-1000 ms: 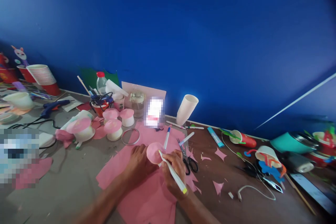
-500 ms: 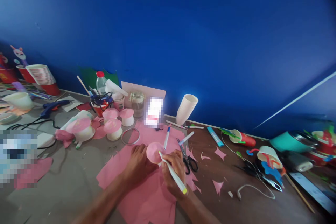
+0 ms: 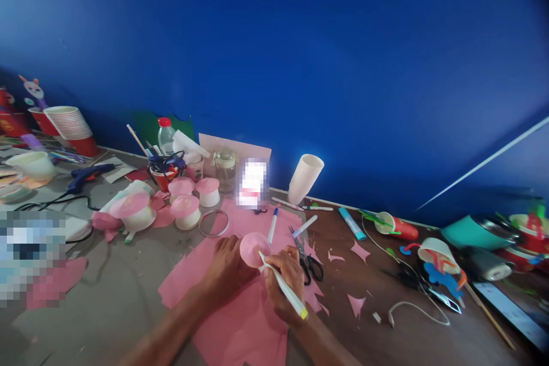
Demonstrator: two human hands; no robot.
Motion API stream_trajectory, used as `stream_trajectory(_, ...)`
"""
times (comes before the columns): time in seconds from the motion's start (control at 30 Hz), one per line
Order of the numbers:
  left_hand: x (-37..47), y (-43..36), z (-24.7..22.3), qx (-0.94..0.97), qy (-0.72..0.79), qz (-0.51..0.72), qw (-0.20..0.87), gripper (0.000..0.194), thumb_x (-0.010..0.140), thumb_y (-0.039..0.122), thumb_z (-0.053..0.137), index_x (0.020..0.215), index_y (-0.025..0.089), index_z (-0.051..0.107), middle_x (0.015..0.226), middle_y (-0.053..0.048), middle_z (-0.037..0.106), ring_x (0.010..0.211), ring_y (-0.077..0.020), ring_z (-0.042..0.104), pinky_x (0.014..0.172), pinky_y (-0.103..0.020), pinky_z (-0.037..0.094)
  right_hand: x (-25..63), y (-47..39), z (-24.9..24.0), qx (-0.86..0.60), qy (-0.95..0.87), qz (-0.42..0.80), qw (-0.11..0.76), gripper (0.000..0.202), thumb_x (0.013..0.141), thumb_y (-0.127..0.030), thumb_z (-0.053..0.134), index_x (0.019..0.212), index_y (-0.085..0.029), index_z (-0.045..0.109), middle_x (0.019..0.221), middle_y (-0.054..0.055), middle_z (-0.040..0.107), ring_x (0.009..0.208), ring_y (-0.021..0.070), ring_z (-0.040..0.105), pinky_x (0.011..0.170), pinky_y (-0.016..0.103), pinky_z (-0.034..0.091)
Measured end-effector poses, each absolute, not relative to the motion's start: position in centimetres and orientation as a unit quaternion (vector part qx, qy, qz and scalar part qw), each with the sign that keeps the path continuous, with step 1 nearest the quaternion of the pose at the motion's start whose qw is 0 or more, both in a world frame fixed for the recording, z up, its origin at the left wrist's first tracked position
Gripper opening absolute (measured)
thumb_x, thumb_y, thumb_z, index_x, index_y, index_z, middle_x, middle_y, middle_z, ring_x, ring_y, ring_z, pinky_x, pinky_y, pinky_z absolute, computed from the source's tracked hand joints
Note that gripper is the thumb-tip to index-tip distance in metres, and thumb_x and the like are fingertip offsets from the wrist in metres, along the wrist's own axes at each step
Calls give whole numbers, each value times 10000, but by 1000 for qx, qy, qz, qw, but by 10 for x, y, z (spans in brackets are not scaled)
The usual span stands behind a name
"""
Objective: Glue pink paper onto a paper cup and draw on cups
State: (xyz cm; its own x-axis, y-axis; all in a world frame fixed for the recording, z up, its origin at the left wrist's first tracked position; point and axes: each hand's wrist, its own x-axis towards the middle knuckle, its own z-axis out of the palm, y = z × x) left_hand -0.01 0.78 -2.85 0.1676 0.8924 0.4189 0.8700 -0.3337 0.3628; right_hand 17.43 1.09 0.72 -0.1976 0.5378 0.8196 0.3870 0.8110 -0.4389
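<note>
My left hand is closed around the side of a small paper piece with a round pink top, its fingers partly hidden behind it. A bit of white shows under the pink disc, like the cut cup bases nearby. In my right hand is a white marker with a yellow end, gripped like a pen. Its tip meets the pink top or is very close to it. Both hands rest over pink paper. Black-handled scissors lie just right of my right hand.
Several pink-topped cup bases stand at left, beside a metal ring. Stacked white cups lean near the blue wall. A blurred bright screen stands behind the paper. Pink scraps and a white cable lie right.
The marker's tip has shifted slightly on the pink top. Both hands keep the same hold, and the rest of the table looks the same.
</note>
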Motion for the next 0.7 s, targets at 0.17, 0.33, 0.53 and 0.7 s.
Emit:
stream_trajectory(0.17,1,7,-25,763,578,287,13,108,806,285,648,852,218,576,812,-59,643,771,-240,609,738,-386,491,172,6,9,-274,-774,72,567,205,863,-90,495,984,-242,559,700,-21,658,556,180,620,720,399,473)
stream_trajectory(0.33,0,8,-27,762,580,289,17,110,786,238,633,859,208,557,815,-63,634,776,-241,612,748,-377,494,170,4,9,-259,-787,77,555,185,859,-99,485,962,-244,538,654,-33,602,524,177,591,671,399,465)
stream_trajectory(0.53,0,7,-29,760,576,301,10,108,798,256,639,832,212,546,806,-64,626,765,-240,600,735,-378,482,171,5,11,-269,-781,65,560,205,871,-84,477,978,-243,551,671,-25,624,526,179,599,665,417,464)
stream_trajectory(0.7,0,7,-31,763,575,294,7,117,804,273,651,835,219,551,806,-56,624,778,-243,591,740,-381,467,171,6,9,-268,-786,52,555,181,883,-88,479,964,-226,563,677,-23,631,541,167,595,674,404,470)
